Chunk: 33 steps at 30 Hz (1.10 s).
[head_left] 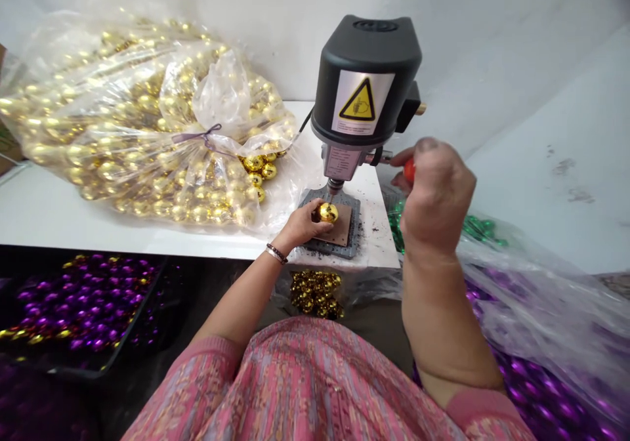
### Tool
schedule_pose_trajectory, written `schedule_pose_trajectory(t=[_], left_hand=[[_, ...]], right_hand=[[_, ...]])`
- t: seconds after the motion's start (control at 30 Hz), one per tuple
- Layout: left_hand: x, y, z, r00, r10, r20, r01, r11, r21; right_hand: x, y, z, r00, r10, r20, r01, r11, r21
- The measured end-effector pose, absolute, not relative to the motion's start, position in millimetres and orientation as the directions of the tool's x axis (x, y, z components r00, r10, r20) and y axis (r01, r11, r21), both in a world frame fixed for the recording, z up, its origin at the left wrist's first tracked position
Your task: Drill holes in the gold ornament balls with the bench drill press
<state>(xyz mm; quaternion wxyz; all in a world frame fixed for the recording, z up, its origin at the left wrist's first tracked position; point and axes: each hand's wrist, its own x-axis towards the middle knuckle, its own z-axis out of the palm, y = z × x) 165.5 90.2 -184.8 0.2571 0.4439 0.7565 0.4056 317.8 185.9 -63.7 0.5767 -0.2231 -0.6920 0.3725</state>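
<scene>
My left hand (pixel 304 223) pinches a shiny gold ball (pixel 328 213) between thumb and fingers. It keeps the ball low over the brown board on the base plate (pixel 353 226) of a small drill press (pixel 367 77). The chuck (pixel 335 187) sits just above the ball; whether the bit touches it, I cannot tell. Raised at the machine's right side, my right hand (pixel 438 188) is closed around the red knob (pixel 409 170) of the feed lever. Part of the knob is hidden behind the fingers.
A large clear bag (pixel 147 132) of gold balls covers the left of the white table (pixel 197 244). Gold balls (pixel 317 293) lie below the table edge. At lower left is a black crate (pixel 135 319) with purple balls; purple balls (pixel 541 388) and green balls (pixel 485 230) lie right.
</scene>
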Motion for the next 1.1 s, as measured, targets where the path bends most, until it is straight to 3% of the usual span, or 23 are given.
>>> schedule_pose_trajectory(t=[0.1, 0.23, 0.3, 0.37, 0.5, 0.6, 0.67, 0.77, 0.87, 0.93, 1.03, 1.1], left_hand=[[163, 76, -184, -0.439, 0.899, -0.005, 0.436, 0.218, 0.873], [153, 54, -182, -0.226, 0.971, -0.07, 0.375, 0.154, 0.914], [144, 49, -178, -0.271, 0.959, -0.077, 0.403, 0.186, 0.896], [131, 49, -172, -0.453, 0.891, -0.019, 0.482, 0.262, 0.836], [96, 58, -159, -0.754, 0.643, 0.131, 0.604, 0.602, 0.522], [72, 60, -155, -0.828, 0.559, 0.039, 0.553, 0.804, 0.218], [63, 58, -157, -0.825, 0.561, -0.062, 0.557, 0.827, 0.073], [60, 53, -162, -0.789, 0.603, -0.114, 0.607, 0.794, -0.003], [65, 46, -162, -0.751, 0.656, -0.068, 0.654, 0.755, 0.05], [70, 42, -160, -0.709, 0.705, 0.011, 0.693, 0.695, 0.193], [80, 37, -156, -0.661, 0.744, 0.097, 0.622, 0.471, 0.626], [88, 37, -157, -0.635, 0.767, 0.089, 0.393, 0.221, 0.893]], right_hand=[[312, 194, -49, -0.238, 0.756, 0.609, -0.166, 0.586, -0.793], [309, 194, -55, -0.198, 0.767, 0.61, -0.139, 0.594, -0.792], [310, 191, -58, -0.183, 0.777, 0.602, -0.137, 0.586, -0.799], [310, 190, -59, -0.174, 0.782, 0.599, -0.148, 0.581, -0.801], [311, 188, -59, -0.172, 0.773, 0.611, -0.162, 0.59, -0.791], [312, 187, -62, -0.182, 0.769, 0.613, -0.177, 0.588, -0.789], [312, 187, -63, -0.186, 0.766, 0.616, -0.188, 0.588, -0.787], [313, 187, -65, -0.195, 0.757, 0.624, -0.183, 0.597, -0.781], [313, 187, -66, -0.206, 0.742, 0.638, -0.184, 0.611, -0.77], [313, 188, -66, -0.212, 0.736, 0.643, -0.2, 0.611, -0.766], [312, 188, -67, -0.21, 0.734, 0.646, -0.202, 0.614, -0.764], [313, 188, -67, -0.213, 0.732, 0.647, -0.176, 0.623, -0.763]])
